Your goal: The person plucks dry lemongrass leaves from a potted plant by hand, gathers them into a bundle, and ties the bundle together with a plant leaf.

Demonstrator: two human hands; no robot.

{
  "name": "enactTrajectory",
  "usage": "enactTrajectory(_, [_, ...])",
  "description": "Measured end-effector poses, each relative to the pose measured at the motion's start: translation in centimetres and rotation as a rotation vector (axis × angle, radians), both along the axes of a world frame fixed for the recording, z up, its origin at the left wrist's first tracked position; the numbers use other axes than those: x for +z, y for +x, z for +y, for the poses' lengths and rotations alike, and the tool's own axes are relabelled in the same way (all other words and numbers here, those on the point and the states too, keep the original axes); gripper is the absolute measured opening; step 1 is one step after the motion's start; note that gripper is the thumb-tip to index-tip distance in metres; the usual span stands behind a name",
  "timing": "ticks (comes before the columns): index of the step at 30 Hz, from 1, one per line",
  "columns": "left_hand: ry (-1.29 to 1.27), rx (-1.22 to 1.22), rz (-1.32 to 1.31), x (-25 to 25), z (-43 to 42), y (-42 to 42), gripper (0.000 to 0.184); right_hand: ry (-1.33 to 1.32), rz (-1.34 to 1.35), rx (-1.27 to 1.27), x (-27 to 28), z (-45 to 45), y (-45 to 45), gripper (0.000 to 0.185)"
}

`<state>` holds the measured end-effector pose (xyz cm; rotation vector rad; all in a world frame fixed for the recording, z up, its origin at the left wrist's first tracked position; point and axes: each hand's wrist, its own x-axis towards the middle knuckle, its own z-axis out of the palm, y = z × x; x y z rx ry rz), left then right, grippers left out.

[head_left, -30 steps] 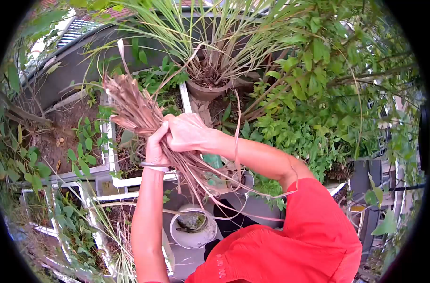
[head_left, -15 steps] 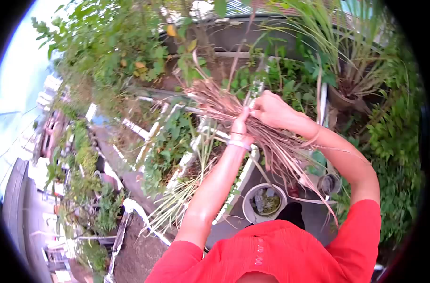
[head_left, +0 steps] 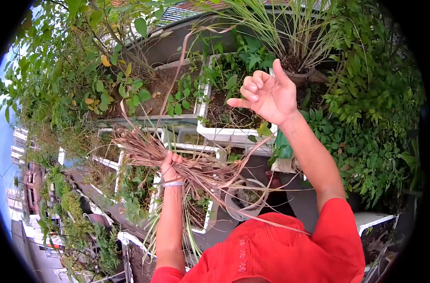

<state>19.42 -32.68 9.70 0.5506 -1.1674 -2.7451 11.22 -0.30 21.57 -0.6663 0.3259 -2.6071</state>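
Observation:
My left hand (head_left: 170, 169) is wrapped round the middle of a bundle of dry brown leaves (head_left: 205, 172). The stalk ends fan out to the left of the fist, and long curled blades trail right toward my red shirt. One long dry strand arches upward from the bundle. Raised above a white planter box (head_left: 233, 132), my right hand (head_left: 274, 96) holds nothing. Its thumb points up, the index finger stretches left and the other fingers are partly curled. Green grass blades (head_left: 191, 236) hang below the left forearm.
A large potted clump of long grass (head_left: 300, 47) stands at the back. Dense leafy shrubs (head_left: 375, 132) line the right side. Several white planter boxes hold soil and plants. A round pale bucket (head_left: 231, 207) sits near my body, partly behind the dry leaves.
My right hand has come off the bundle, moving up and right, and its fingers have opened. My left hand has carried the dry leaves left and down. The view has shifted.

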Motion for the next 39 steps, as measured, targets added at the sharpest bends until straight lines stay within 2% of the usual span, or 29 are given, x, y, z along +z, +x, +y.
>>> enactTrajectory(1, [-0.03, -0.007, 0.003, -0.3, 0.0, -0.1, 0.019, -0.042, 0.062, 0.04, -0.7, 0.6, -0.5, 0.06])
enactTrajectory(4, [0.019, -0.036, -0.041, 0.6, 1.9, 0.1, 0.02, 0.055, 0.168, 0.191, -2.1, 2.2, -1.3, 0.062])
enactTrajectory(6, [-0.062, -0.023, -0.06, 1.0, 2.7, 0.2, 0.022, 1.381, 0.13, 0.012, -7.4, 3.3, -3.0, 0.05])
enactTrajectory(10, [-0.153, -0.016, 0.0, 1.3, 2.4, 0.8, 0.018, 2.208, 0.425, -0.776, -14.2, 7.8, 1.3, 0.031])
enactTrajectory(11, [-0.084, 0.037, 0.013, 1.1, 1.9, 1.2, 0.007, 2.113, 0.498, -0.843, -17.2, 9.2, 3.0, 0.033])
enactTrajectory(12, [-0.129, 0.04, 0.004, 1.7, 1.7, 1.9, 0.008, 2.079, 0.572, -0.822, -18.5, 9.8, 5.4, 0.043])
enactTrajectory(14, [-0.204, 0.078, -0.008, 1.5, 0.1, 3.1, 0.007, 2.096, 0.248, -0.368, -20.7, 10.3, 10.6, 0.064])
enactTrajectory(16, [-0.225, 0.115, -0.008, 1.7, -1.4, 4.7, 0.007, 2.165, 0.098, -0.055, -25.4, 11.1, 16.3, 0.083])
enactTrajectory(18, [-0.269, 0.141, 0.016, 2.4, -2.3, 6.1, 0.007, 2.215, -0.307, 0.279, -29.2, 11.4, 21.8, 0.09])
enactTrajectory(20, [-0.294, 0.152, 0.023, 2.7, -4.0, 7.3, 0.014, 1.822, -0.636, 0.343, -24.8, 9.1, 24.9, 0.094])
enactTrajectory(21, [-0.292, 0.157, 0.037, 3.0, -4.7, 7.8, 0.016, 1.45, -0.722, 0.335, -26.7, 9.6, 26.1, 0.098])
enactTrajectory(22, [-0.29, 0.159, 0.051, 3.5, -5.0, 8.2, 0.017, 1.391, -0.726, 0.202, -24.0, 9.5, 25.3, 0.097])
enactTrajectory(24, [-0.244, 0.149, 0.08, 4.6, -4.8, 8.9, 0.019, 0.874, -0.965, -0.321, -24.7, 12.1, 24.2, 0.093])
enactTrajectory(26, [-0.258, 0.159, 0.082, 4.9, -4.8, 9.1, 0.021, 1.115, -0.857, -0.425, -24.3, 13.1, 23.6, 0.089])
enactTrajectory(27, [-0.251, 0.126, 0.104, 4.9, -4.9, 9.2, 0.021, 1.188, -0.816, -0.246, -23.9, 13.2, 24.1, 0.088])
enactTrajectory(28, [-0.245, 0.097, 0.12, 4.7, -5.1, 9.4, 0.021, 1.499, -0.785, -0.082, -23.4, 12.6, 24.9, 0.089])
enactTrajectory(30, [-0.259, 0.122, 0.078, 4.7, -5.1, 9.5, 0.024, 1.815, -0.712, 0.194, -20.9, 10.5, 27.1, 0.089])
enactTrajectory(31, [-0.273, 0.145, 0.043, 4.8, -4.9, 9.6, 0.025, 1.32, -0.923, 0.282, -24.0, 11.0, 28.3, 0.089])
enactTrajectory(32, [-0.289, 0.174, 0.011, 5.2, -4.8, 9.7, 0.026, 1.137, -0.986, 0.035, -26.3, 12.7, 29.4, 0.089])
enactTrajectory(34, [-0.359, 0.178, -0.019, 5.7, -4.7, 9.9, 0.027, 0.737, -1.058, -0.44, -26.1, 13.9, 28.9, 0.09])
enactTrajectory(35, [-0.361, 0.199, -0.035, 5.6, -5.5, 10.1, 0.027, 0.826, -1.039, -0.606, -26.6, 14.9, 28.7, 0.09])
enactTrajectory(39, [-0.347, 0.176, 0.018, 4.9, -9.0, 9.5, 0.024, 0.932, -1.025, -0.15, -26.3, 13.1, 27.7, 0.092])
